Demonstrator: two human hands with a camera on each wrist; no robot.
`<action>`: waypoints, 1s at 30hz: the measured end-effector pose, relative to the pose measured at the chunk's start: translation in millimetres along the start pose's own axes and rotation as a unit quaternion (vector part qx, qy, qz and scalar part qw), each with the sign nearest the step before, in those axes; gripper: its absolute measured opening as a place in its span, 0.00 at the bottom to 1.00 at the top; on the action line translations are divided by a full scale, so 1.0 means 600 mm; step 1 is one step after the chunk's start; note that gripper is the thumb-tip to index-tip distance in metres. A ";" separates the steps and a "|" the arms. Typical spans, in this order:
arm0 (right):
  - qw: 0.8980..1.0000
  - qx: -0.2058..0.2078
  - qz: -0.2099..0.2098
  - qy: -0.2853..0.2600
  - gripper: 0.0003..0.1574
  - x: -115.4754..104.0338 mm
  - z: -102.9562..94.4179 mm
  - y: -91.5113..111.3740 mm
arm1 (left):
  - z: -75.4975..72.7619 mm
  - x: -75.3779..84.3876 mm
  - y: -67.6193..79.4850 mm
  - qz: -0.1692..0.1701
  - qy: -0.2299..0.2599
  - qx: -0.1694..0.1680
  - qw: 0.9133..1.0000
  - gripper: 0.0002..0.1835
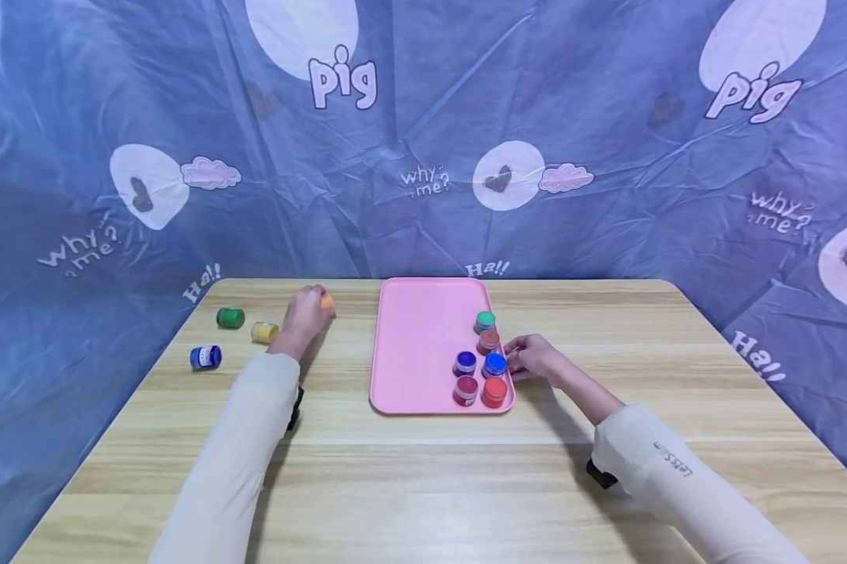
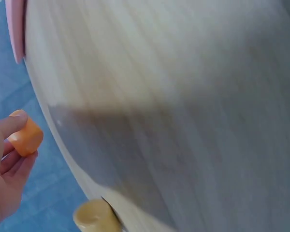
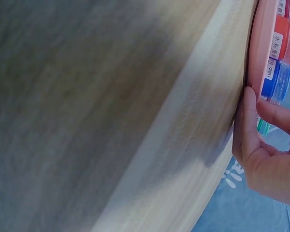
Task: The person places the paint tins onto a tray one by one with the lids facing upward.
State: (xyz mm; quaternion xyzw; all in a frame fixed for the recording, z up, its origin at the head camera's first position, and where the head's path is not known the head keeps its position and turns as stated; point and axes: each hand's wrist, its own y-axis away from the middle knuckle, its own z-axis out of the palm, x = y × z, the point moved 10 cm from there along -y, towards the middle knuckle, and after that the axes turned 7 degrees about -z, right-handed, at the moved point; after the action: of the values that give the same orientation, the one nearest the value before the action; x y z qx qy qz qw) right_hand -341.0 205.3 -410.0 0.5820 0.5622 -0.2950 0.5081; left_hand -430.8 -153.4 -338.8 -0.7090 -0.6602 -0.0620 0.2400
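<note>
One orange jar (image 2: 30,140) is pinched in the left hand (image 1: 306,313), thumb on one side and fingers on the other, near the far table edge, left of the tray. Right hand (image 1: 532,357) grips the right rim of the pink tray (image 1: 419,345), beside the blue jar; thumb and fingers at the edge. Tray lies flat, six jars on its right side. Right-hand column, far to near: light green jar (image 1: 485,321), brown jar (image 1: 488,342), blue jar (image 1: 495,364), red jar (image 1: 495,392). Next to these on the left, purple jar (image 1: 465,363) with dark red jar (image 1: 466,390) nearer the viewer. Three more lie loose left of the left hand: yellow jar (image 1: 264,333) just beside the wrist, dark green jar (image 1: 230,317) farther left, navy jar (image 1: 205,357) nearer the viewer, all apart. All sit on a wood-grain table (image 1: 423,486). Pale sleeves (image 1: 226,454) on both arms, dark band (image 1: 295,409) visible at the left wrist. Blue printed cloth (image 1: 423,94) hangs behind, with "pig" and "why me?" lettering.
</note>
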 end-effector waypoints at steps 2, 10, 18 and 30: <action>1.000 -0.001 -0.002 -0.003 0.21 -0.001 0.001 0.000 | 0.000 0.011 -0.001 0.006 0.007 0.001 1.000 0.20; 1.000 -0.001 -0.007 -0.007 0.21 0.000 0.001 -0.002 | 0.005 0.049 0.004 0.023 0.016 -0.003 1.000 0.20; 1.000 0.005 -0.008 -0.002 0.20 0.001 -0.001 -0.001 | 0.006 0.085 0.007 0.036 0.034 0.002 0.999 0.19; 1.000 0.006 -0.005 0.000 0.21 0.003 0.000 -0.002 | 0.014 0.146 0.016 0.054 0.049 0.005 0.997 0.17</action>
State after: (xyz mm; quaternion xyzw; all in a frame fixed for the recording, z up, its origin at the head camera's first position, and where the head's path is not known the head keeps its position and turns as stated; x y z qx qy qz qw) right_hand -341.8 205.6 -411.7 0.5821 0.5634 -0.3007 0.5033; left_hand -412.8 -70.2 -313.2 -0.7386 -0.6086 -0.0806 0.2786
